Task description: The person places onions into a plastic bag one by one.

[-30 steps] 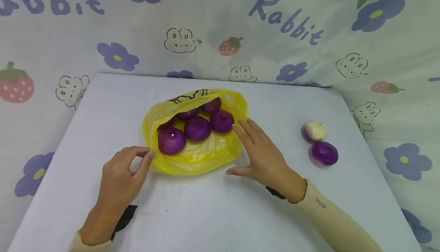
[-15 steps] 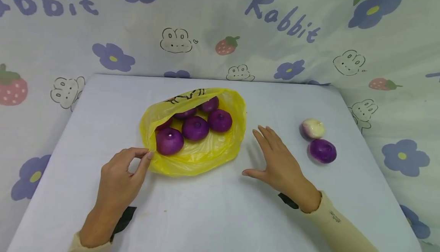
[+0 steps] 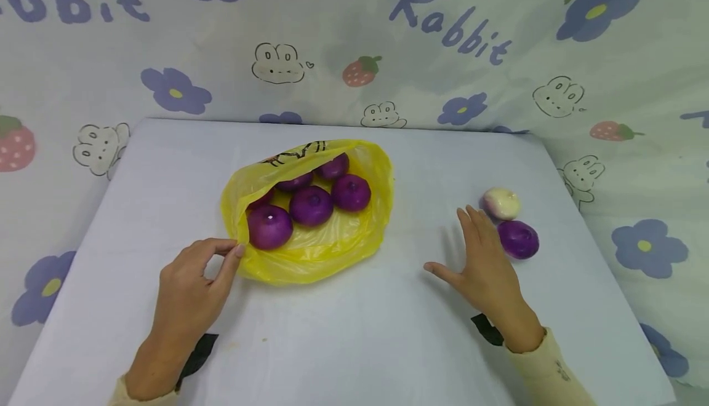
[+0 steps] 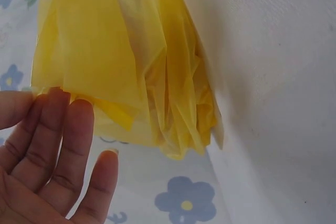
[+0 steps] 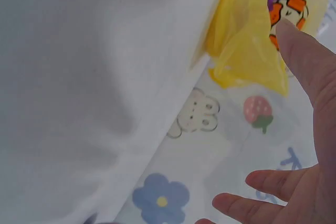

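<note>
A yellow plastic bag [image 3: 310, 267] lies with its mouth open, and several purple onions [image 3: 311, 206] sit inside; its upper flap partly hides those at the back. My left hand [image 3: 191, 292] pinches the bag's left rim between thumb and forefinger. The left wrist view shows the fingertips against the thin yellow bag [image 4: 94, 35]. My right hand [image 3: 487, 277] holds nothing, fingers extended and thumb spread, just left of two loose onions. One is a purple onion [image 3: 519, 240]; behind it lies an onion with a pale, whitish face [image 3: 503, 203]. In the right wrist view, my right hand [image 5: 325, 140] appears beyond the bag.
A white cloth covers the table [image 3: 354, 338]. Behind it hangs a curtain [image 3: 332, 18] printed with flowers, rabbits and strawberries. Dark straps [image 3: 199, 354] show at both wrists.
My right hand has moved away from the bag's right side, rightward to the loose onions. My left hand keeps its pinch on the rim. The whole head view has shifted slightly.
</note>
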Motion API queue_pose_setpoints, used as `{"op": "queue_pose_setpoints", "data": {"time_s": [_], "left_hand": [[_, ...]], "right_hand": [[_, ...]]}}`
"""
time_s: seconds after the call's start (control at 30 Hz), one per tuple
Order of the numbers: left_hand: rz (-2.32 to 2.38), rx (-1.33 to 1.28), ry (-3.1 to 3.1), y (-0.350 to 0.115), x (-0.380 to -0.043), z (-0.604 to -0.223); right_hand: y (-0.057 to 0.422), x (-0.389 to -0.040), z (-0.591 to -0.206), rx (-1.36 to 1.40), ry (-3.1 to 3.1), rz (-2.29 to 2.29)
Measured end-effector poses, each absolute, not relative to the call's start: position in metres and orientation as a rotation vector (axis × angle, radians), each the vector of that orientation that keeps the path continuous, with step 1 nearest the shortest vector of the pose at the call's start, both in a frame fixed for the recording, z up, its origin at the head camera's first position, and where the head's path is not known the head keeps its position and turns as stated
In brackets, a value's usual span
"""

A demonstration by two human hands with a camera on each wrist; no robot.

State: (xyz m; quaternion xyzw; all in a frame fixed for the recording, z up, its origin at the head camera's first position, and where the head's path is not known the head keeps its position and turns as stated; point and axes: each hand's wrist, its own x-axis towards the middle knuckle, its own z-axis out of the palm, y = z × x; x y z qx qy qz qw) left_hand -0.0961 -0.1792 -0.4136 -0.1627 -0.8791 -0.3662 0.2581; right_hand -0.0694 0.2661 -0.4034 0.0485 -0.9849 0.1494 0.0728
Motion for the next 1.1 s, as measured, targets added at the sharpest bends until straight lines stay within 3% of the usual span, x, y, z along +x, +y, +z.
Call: {"op": "queue_pose_setpoints", "data": {"time_s": [0.67, 1.1], "left_hand": [[-0.995, -0.461, -2.345, -0.183, -0.097, -0.418], [-0.977, -0.457, -2.369, -0.182, -0.097, -0.415]], "right_hand": [[0.336, -0.073, -0.399, -0.184, -2.887, 0.520], [0.353, -0.076, -0.404, -0.307, -2.999, 0.544]]}}
